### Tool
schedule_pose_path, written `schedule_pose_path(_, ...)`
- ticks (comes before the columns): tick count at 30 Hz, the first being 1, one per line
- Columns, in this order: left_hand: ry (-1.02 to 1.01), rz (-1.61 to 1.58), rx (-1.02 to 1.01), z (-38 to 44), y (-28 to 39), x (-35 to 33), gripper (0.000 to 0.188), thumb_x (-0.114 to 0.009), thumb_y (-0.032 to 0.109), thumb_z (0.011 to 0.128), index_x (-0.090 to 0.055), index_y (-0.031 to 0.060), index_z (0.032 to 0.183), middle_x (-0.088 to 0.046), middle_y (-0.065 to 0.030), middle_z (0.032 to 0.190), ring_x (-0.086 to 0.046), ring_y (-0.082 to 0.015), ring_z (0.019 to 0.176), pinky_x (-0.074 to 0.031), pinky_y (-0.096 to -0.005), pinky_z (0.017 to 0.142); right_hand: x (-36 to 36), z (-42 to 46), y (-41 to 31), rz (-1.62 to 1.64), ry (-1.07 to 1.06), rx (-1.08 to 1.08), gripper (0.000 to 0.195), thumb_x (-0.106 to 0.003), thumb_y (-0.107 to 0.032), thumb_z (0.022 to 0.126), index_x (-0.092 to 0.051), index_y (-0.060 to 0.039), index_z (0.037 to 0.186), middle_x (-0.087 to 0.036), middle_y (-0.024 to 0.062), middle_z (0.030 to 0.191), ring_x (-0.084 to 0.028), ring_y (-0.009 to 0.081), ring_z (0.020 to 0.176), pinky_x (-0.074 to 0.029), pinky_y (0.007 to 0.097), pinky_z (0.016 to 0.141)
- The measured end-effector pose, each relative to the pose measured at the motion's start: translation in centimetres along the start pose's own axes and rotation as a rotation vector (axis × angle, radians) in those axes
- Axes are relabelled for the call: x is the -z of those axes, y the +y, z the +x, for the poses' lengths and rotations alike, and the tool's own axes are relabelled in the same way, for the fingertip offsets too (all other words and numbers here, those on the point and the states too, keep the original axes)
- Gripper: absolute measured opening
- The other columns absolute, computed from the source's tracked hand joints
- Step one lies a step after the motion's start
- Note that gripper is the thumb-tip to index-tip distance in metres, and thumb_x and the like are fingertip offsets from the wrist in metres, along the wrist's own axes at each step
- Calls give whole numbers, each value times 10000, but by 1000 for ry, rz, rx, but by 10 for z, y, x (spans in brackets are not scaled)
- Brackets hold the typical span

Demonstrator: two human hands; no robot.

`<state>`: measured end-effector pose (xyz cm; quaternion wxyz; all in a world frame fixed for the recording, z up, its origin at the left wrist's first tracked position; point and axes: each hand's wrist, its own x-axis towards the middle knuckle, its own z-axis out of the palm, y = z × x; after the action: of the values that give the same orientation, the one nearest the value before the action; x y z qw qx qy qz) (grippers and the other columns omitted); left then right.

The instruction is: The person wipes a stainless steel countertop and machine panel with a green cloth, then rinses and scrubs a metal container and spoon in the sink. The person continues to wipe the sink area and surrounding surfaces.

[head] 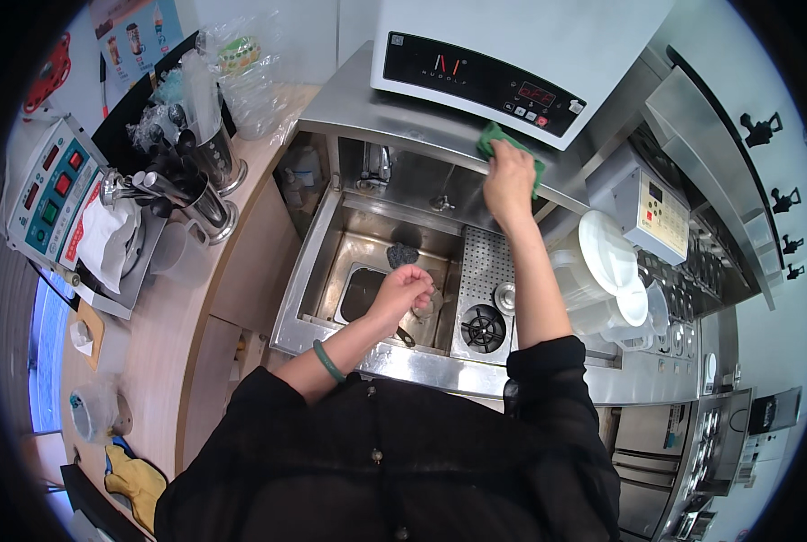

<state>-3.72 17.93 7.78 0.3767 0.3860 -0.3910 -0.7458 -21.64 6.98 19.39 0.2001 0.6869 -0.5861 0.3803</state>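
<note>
My right hand (509, 181) is pressed on a green cloth (490, 137), with the fingers gripping it. The cloth lies at the front edge of a stainless steel shelf (403, 129), just below the control panel of a white appliance (484, 68). Over the stainless steel sink (349, 234) hovers my left hand (402, 295), its fingers curled in and nothing visible in them. Beneath and beside that hand, a round clear item (429, 305) is partly hidden in the sink. A dark scouring pad (402, 255) and a rectangular metal container (359, 291) are also in the basin.
A faucet (375, 166) and a small tap (442, 203) stand behind the sink. To its right are a perforated drainboard (488, 251), a cup rinser (483, 328) and plastic pitchers (579, 271). Metal utensil holders (210, 210) and a cup sealing machine (58, 193) occupy the left counter.
</note>
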Motion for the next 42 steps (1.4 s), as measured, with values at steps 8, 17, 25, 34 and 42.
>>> schedule_pose_path(8, 5, -27, 19, 3, -2, 0, 57, -523, 115, 813, -513, 59, 805, -553, -22, 733, -533, -89, 641, -449, -211, 596, -62, 22, -115, 219, -122, 218, 419, -466, 12, 679, -491, -44, 1094, -462, 161, 1159, -392, 349, 1079, -249, 448, 955)
schedule_pose_path(17, 50, -31, -3, 4, -2, 18, 64, -514, 119, 819, -519, 58, 839, -560, -30, 759, -527, -87, 661, -459, -220, 619, -56, 7, -100, 96, -116, 461, 505, -486, 25, 684, -477, -153, 1157, -401, 92, 1236, -368, 318, 1125, -272, 438, 964)
schedule_pose_path(25, 100, -40, -19, -4, 1, 27, 71, -516, 134, 820, -512, 63, 829, -553, -28, 764, -521, -82, 660, -458, -214, 605, 4, -23, -4, -57, -30, 416, 410, -507, -20, 675, -564, -175, 1051, -458, 69, 1178, -419, 291, 1084, -326, 437, 928)
schedule_pose_path(34, 66, -37, -19, -8, -1, 19, 87, -520, 141, 812, -505, 57, 826, -546, -31, 757, -516, -82, 653, -447, -210, 597, 77, -51, 87, -305, -19, 337, 419, -494, 14, 666, -594, -185, 1020, -512, 77, 1113, -485, 281, 1014, -389, 370, 876)
schedule_pose_path(42, 92, -53, -42, -16, 7, 28, 67, -511, 134, 822, -511, 68, 836, -552, -29, 779, -521, -91, 680, -458, -226, 634, 93, -56, 101, -397, -36, 177, 486, -493, 75, 635, -588, -204, 1021, -541, 51, 1048, -523, 234, 911, -431, 320, 795)
